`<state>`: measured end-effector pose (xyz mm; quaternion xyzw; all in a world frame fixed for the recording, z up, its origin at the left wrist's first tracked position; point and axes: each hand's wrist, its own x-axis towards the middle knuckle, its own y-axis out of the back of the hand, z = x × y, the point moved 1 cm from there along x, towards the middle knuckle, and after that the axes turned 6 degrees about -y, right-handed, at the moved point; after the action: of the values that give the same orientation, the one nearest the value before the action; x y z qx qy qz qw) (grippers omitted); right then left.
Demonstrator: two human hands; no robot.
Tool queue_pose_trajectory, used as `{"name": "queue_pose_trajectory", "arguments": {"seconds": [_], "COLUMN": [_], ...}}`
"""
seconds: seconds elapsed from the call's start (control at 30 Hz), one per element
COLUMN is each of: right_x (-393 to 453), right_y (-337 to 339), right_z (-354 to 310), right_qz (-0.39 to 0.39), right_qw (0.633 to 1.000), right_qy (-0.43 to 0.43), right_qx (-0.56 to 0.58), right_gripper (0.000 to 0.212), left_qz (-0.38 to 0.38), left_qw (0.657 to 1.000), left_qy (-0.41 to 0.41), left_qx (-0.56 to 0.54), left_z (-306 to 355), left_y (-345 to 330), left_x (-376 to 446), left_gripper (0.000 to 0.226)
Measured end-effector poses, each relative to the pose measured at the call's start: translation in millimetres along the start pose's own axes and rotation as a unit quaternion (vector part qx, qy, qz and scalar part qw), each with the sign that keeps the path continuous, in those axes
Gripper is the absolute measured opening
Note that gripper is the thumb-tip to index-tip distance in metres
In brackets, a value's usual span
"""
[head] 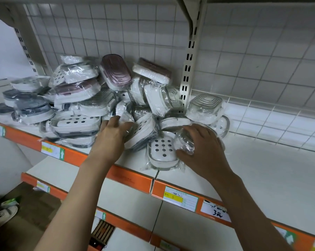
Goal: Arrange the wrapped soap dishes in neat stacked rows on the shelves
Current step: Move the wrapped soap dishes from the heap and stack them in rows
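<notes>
Clear plastic film: wrapped round every soap dish in view, crinkled and catching the light.
Far-left dishes [29, 105]: grey and white ones, loosely overlapped near the shelf's left end, roughly layered but not squared into a row.
Main heap [91, 98]: wrapped soap dishes tumbled together on the shelf [252, 169], some flat, some on edge, some leaning on the tiled back wall [116, 31]; pink-lidded dish [116, 72] tipped up at the top of the pile.
Left hand [110, 134]: reaching into the middle of the heap, fingers curled onto the film of a white dish [142, 131] tilted on its side; grip looks light, more a pinch of wrap than a full hold.
Perforated dish [162, 151]: lying flat at the shelf's front edge, holes up, just beside the right hand.
Right hand [201, 147]: fingers and thumb curled round a clear wrapped piece [184, 142], a closed grip on it; whether lid or whole dish, cannot tell.
Clear-lidded dish [204, 104]: resting on the heap's right edge, behind the right hand.
Right half of shelf: bare white surface, likely room for the rows.
Orange shelf edge [131, 180]: price labels along the front.
Lower shelves [135, 200]: no dishes seen on them.
Done so far: little to judge; no neat stacked row visible anywhere.
Left to do: seemingly almost everything, namely pulling dishes from the heap, sorting, stacking and lining up.
</notes>
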<state>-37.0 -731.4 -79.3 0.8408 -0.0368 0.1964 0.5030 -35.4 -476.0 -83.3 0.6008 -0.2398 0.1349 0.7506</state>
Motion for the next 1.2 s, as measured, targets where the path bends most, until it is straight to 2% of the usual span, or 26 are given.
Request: {"name": "queue_pose_trajectory", "arguments": {"seconds": [0.07,0.17,0.27,0.57,0.7,0.87,1.0,1.1,1.2], "right_x": [-6.7,-15.7,-20.8,-29.8,-34.9,-44.5,-57.6,-70.9,-85.0], "right_y": [2.8,5.5,5.7,13.4,19.7,28.8,45.4,60.3,76.0], "right_z": [2.2,5.5,10.0,15.3,17.1,27.9,43.5,61.6,86.4], "right_qz": [-0.001,0.001,0.007,0.032,0.049,0.065,0.106,0.119,0.152], "right_qw": [1.000,1.000,0.999,0.997,0.994,0.991,0.987,0.980,0.967], "right_qy": [0.011,0.026,0.045,0.065,0.068,0.063,0.076,0.063,0.036], "right_qx": [-0.001,0.005,0.009,0.041,0.076,0.096,0.094,0.148,0.200], "right_gripper": [0.064,0.066,0.068,0.053,0.047,0.050,0.051,0.053,0.056], "left_qz": [0.008,0.079,0.142,0.210,0.245,0.271,0.325,0.356,0.346], "left_qw": [1.000,0.996,0.989,0.976,0.967,0.957,0.935,0.919,0.918], "left_qy": [-0.011,-0.011,0.006,0.024,0.023,0.021,0.012,0.015,0.007], "left_qx": [-0.007,-0.029,-0.030,-0.047,-0.063,-0.100,-0.140,-0.169,-0.192], "left_z": [3.6,12.6,22.8,54.6,72.6,107.1,141.9,172.6,207.7], "left_y": [2.9,10.2,12.6,19.7,27.4,32.3,32.2,25.7,14.6], "left_x": [2.1,1.2,-2.1,-13.6,-20.1,-29.9,-38.2,-45.6,-52.2], "left_gripper": [0.039,0.028,0.035,0.057,0.049,0.048,0.048,0.047,0.050]}}
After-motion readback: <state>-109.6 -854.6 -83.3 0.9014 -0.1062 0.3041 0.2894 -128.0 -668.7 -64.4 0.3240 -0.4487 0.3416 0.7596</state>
